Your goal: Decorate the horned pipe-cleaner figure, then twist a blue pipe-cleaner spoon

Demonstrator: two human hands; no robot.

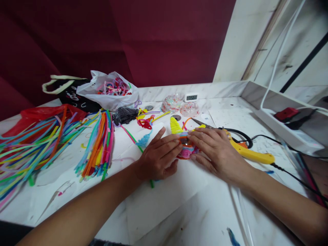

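Note:
Between my two hands is a small craft figure of coiled pipe cleaners (188, 149), striped in orange, blue and pink. A yellow pointed piece (175, 125) stands up at its top left, and some yellow shows at its upper right. My left hand (162, 152) is closed on the figure's left side, thumb tucked below. On its right side my right hand (214, 147) grips it with bent fingers. The fingers cover much of both sides. Just left of my left hand lies a light blue fuzzy piece (144, 139).
Bundled pipe cleaners (98, 145) and a loose heap (33, 143) lie left. Behind them stands a white plastic bag (102, 99). A yellow glue gun (253, 153) and pliers (202, 123) lie near my right hand. A power strip (292, 130) sits far right; a small clock (191, 97) stands behind.

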